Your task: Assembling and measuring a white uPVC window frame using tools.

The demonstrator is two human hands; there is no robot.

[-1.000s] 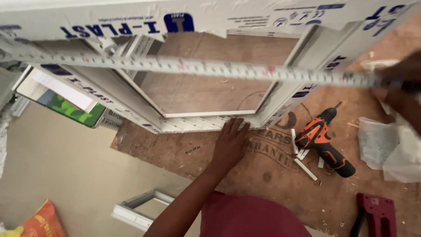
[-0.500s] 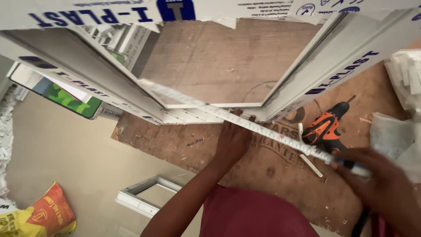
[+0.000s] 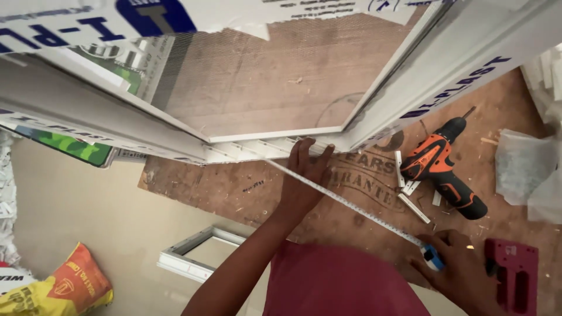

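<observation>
Fingers of the left hand (image 3: pixel 304 175) lay flat and spread, gripping nothing, pressing the yellowish steel measuring tape (image 3: pixel 345 202) against the lower edge of the white plastic window frame (image 3: pixel 275 146). Fingers of the right hand (image 3: pixel 462 272) curled closed around the tape's blue-and-white case (image 3: pixel 432 257). The tape's long axis ran diagonally from the frame toward the near right corner of the brown plywood worktable (image 3: pixel 222 187); the right hand was nearer the case. 1 orange-and-black cordless drill (image 3: pixel 445 167) lay beside it.
</observation>
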